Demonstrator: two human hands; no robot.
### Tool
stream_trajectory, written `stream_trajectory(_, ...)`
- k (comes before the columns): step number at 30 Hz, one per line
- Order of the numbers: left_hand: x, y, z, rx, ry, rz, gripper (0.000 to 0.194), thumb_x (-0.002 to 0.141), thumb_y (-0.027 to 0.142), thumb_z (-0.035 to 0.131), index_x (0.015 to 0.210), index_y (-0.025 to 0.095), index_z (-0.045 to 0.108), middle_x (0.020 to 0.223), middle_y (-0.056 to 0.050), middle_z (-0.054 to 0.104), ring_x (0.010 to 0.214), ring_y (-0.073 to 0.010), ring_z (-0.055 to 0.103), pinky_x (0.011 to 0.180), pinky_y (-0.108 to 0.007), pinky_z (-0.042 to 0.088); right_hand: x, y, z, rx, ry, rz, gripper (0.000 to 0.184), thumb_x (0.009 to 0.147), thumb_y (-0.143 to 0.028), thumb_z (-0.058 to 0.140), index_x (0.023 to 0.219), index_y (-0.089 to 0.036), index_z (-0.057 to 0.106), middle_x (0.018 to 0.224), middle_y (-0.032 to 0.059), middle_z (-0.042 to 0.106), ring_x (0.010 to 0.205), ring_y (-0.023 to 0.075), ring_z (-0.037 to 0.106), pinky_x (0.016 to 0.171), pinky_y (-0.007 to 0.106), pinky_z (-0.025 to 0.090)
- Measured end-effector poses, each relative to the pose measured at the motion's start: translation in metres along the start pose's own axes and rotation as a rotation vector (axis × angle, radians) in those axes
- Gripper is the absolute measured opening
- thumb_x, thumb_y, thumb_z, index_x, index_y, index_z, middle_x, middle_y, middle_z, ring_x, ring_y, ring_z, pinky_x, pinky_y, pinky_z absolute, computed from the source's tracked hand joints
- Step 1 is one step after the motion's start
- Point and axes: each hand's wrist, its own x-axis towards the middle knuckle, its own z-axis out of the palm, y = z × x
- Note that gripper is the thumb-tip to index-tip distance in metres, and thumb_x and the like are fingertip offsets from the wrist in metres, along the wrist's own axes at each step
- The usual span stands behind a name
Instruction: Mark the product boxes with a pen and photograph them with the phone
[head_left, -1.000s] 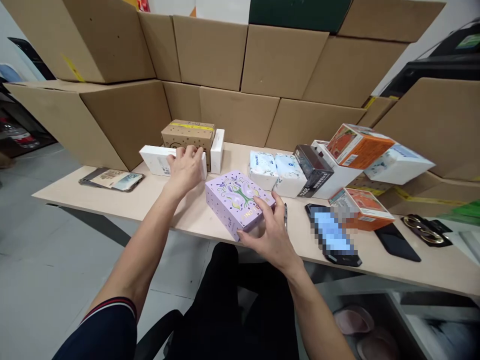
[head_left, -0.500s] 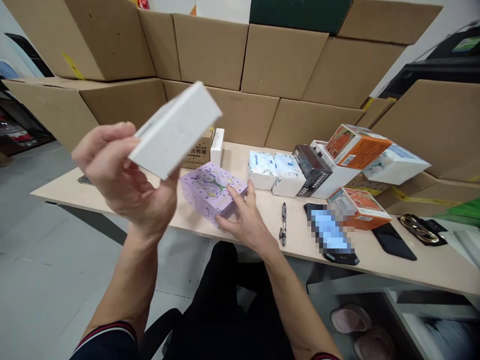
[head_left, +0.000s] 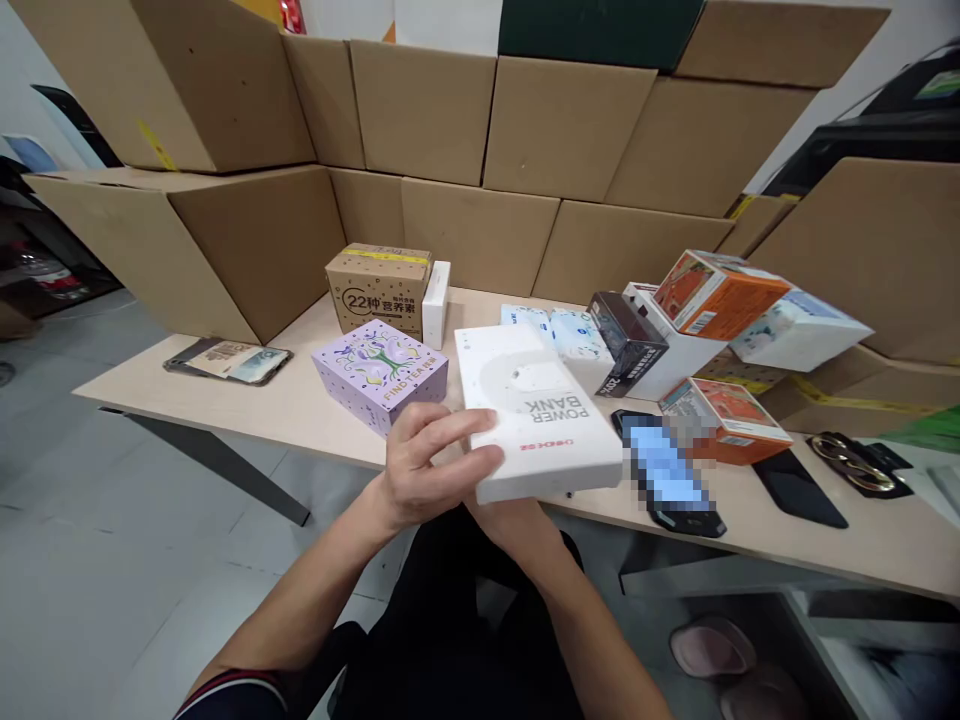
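Both hands hold a white box printed "POWER BANK" (head_left: pixel 532 412) just above the near edge of the table (head_left: pixel 292 405). My left hand (head_left: pixel 427 460) grips its near left corner, fingers curled over the top. My right hand (head_left: pixel 510 512) is under the box and mostly hidden; only the wrist and palm base show. A purple patterned box (head_left: pixel 379 372) lies on the table just left of the white box, untouched.
On the table stand a brown carton (head_left: pixel 379 288), a slim white box (head_left: pixel 436 303), tissue packs (head_left: pixel 559 335), a black box (head_left: pixel 628 342), orange boxes (head_left: pixel 712 290), a phone (head_left: pixel 667 468), and a flat packet (head_left: pixel 229 360) at far left. Large cartons (head_left: pixel 450 150) wall the back.
My left hand lifted the white box from the back of the table, swung it through the air and brought it down in front. My right hand pushed the purple box left, then went under the white box.
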Motion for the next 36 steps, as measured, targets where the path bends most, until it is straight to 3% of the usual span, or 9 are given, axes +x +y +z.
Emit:
stream_trajectory(2,-0.018,-0.002,-0.002,-0.073,-0.058,-0.027,0.020,0.093,0.020,0.061,0.112,0.026,0.060,0.114,-0.008,0.072,0.076,-0.0142,0.064,0.061,-0.026,0.055,-0.019,0.003,-0.008,-0.020,0.000,-0.014,0.030,0.101,-0.030,0.049,0.115,-0.015,0.071,0.116,0.0084,0.076,0.112,0.0158,0.071,0.097,0.031,0.058)
stream_trajectory(6,-0.054,0.003,-0.001,-0.130,-0.236,-0.161,0.031,0.091,0.017,0.058,0.122,0.023,0.058,0.117,-0.013,0.072,0.083,-0.0167,0.071,0.068,-0.029,0.059,-0.054,0.010,-0.030,0.021,0.092,-0.036,0.031,0.095,-0.020,0.059,0.124,-0.018,0.070,0.117,0.0101,0.076,0.113,0.0218,0.071,0.100,0.037,0.059)
stream_trajectory(9,-0.071,0.019,0.004,-0.077,-0.317,-0.193,0.033,0.085,0.010,0.057,0.116,0.020,0.060,0.119,-0.017,0.070,0.086,-0.0193,0.071,0.065,-0.030,0.059,-0.076,0.012,-0.041,0.205,0.187,0.189,0.020,0.096,-0.025,0.059,0.110,-0.022,0.074,0.102,0.0058,0.078,0.092,0.0182,0.075,0.083,0.028,0.062)
stream_trajectory(12,-0.079,0.040,0.011,-0.057,-0.291,-0.226,0.035,0.081,0.007,0.060,0.114,0.019,0.061,0.117,-0.018,0.069,0.092,-0.0226,0.071,0.064,-0.031,0.060,-0.087,0.011,-0.039,0.461,0.139,0.472,0.029,0.099,-0.042,0.054,0.102,-0.021,0.074,0.084,0.0045,0.076,0.070,0.0157,0.071,0.062,0.025,0.059)
stream_trajectory(18,-0.080,0.059,0.019,-0.132,-0.304,-0.303,0.041,0.084,0.024,0.074,0.123,0.024,0.061,0.120,-0.017,0.069,0.089,-0.0225,0.072,0.065,-0.032,0.063,-0.085,0.005,-0.016,0.881,0.246,0.707,0.046,0.089,-0.058,0.064,0.112,-0.019,0.063,0.089,0.0060,0.073,0.058,0.0136,0.065,0.045,0.024,0.053)
stream_trajectory(23,-0.067,0.048,0.013,-0.319,-0.381,-0.332,0.035,0.087,0.032,0.072,0.119,0.018,0.066,0.120,-0.019,0.069,0.089,-0.0223,0.072,0.073,-0.035,0.065,-0.079,0.006,-0.013,0.883,0.316,0.816,0.044,0.084,-0.056,0.071,0.103,-0.018,0.063,0.077,0.0022,0.070,0.054,0.0116,0.063,0.044,0.021,0.052)
stream_trajectory(31,-0.056,0.042,0.022,-0.570,-0.378,-0.377,0.031,0.087,0.011,0.061,0.115,0.018,0.069,0.115,-0.016,0.073,0.099,-0.0225,0.075,0.080,-0.032,0.064,-0.075,0.003,-0.010,0.836,0.431,0.837,0.050,0.081,-0.059,0.073,0.104,-0.018,0.057,0.081,0.0024,0.071,0.050,0.0113,0.064,0.040,0.021,0.050)
stream_trajectory(34,-0.057,0.042,0.027,-0.513,-0.340,-0.314,0.033,0.084,0.008,0.062,0.114,0.018,0.069,0.113,-0.015,0.074,0.094,-0.0210,0.073,0.079,-0.033,0.062,-0.076,0.007,-0.017,0.795,0.472,0.851,0.048,0.080,-0.057,0.074,0.100,-0.018,0.056,0.077,0.0009,0.070,0.049,0.0108,0.062,0.040,0.021,0.049)
stream_trajectory(36,-0.057,0.035,0.028,-0.323,-0.251,-0.337,0.033,0.083,0.008,0.064,0.113,0.020,0.070,0.113,-0.013,0.073,0.097,-0.0220,0.071,0.084,-0.037,0.059,-0.079,0.010,-0.026,0.759,0.484,0.848,0.046,0.081,-0.056,0.075,0.101,-0.018,0.057,0.080,0.0013,0.070,0.050,0.0104,0.062,0.041,0.021,0.049)
